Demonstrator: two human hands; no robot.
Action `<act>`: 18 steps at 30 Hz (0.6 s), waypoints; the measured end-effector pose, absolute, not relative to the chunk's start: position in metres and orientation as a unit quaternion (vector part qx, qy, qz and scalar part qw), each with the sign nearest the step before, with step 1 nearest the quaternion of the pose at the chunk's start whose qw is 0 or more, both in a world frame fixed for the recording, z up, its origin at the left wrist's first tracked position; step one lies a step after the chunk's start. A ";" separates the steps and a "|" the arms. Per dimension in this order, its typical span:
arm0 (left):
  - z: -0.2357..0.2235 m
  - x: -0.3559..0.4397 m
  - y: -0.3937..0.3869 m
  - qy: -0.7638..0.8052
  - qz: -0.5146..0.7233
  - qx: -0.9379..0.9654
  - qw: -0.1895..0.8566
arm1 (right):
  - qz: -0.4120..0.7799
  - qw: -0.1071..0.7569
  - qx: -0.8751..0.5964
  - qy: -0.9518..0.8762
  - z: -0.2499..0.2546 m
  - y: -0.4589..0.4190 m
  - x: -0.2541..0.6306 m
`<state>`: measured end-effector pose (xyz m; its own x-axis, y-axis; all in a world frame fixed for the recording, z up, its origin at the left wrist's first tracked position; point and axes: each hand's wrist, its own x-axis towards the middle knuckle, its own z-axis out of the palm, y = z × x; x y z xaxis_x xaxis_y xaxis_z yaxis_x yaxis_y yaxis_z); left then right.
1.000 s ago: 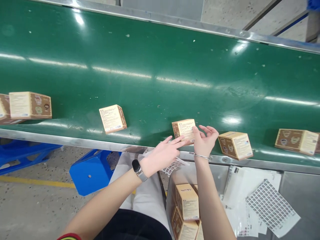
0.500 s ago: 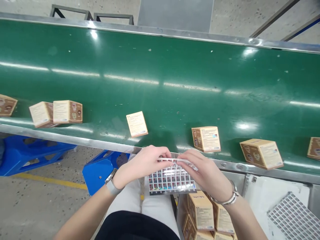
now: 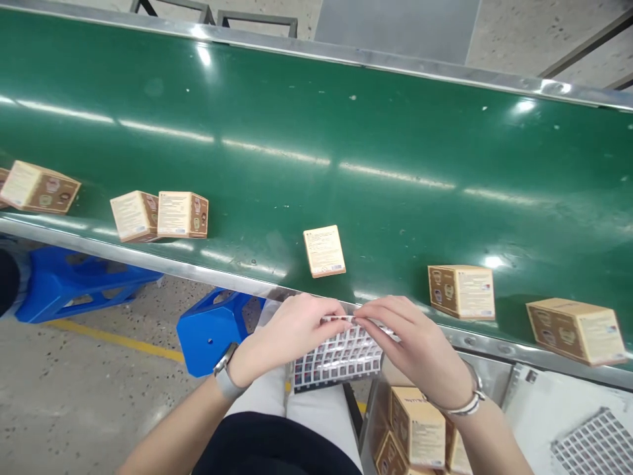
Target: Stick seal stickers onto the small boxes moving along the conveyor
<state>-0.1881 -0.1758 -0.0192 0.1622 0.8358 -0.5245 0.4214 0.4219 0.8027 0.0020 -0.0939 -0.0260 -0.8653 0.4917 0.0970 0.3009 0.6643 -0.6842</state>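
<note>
With left hand point(image 3: 294, 324) and right hand point(image 3: 414, 346), we are pinching the sticker sheet point(image 3: 341, 361) just off the near edge of the green belt point(image 3: 277, 99); pulling unevenly, we could be creasing it.

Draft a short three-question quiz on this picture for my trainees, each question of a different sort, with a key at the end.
1. True or false: some boxes lie off the green belt.
2. Multiple choice: what are the left hand and right hand both handling?
A) a box
B) a gridded sheet
C) the blue stool
3. Fill the gap: the watch is on the person's ____ wrist.
Key: 1 true; 2 B; 3 left.
</note>
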 end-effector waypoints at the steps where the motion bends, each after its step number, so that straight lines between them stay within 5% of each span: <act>1: -0.019 -0.190 -0.176 0.618 0.191 0.489 0.586 | 0.327 0.146 -0.215 -0.908 -0.027 -0.096 0.001; 7: -0.024 -0.194 -0.177 0.626 0.217 0.397 0.634 | 0.242 0.207 -0.207 -0.925 -0.040 -0.111 -0.003; 18: -0.026 -0.204 -0.185 0.621 0.190 0.517 0.558 | 0.387 0.141 -0.262 -0.873 -0.035 -0.108 -0.014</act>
<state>-0.2038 -0.1850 -0.0263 0.1573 0.8542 -0.4955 0.4296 0.3926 0.8132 -0.0142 -0.1081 -0.0347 -0.8232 0.5660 0.0436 0.3478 0.5636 -0.7493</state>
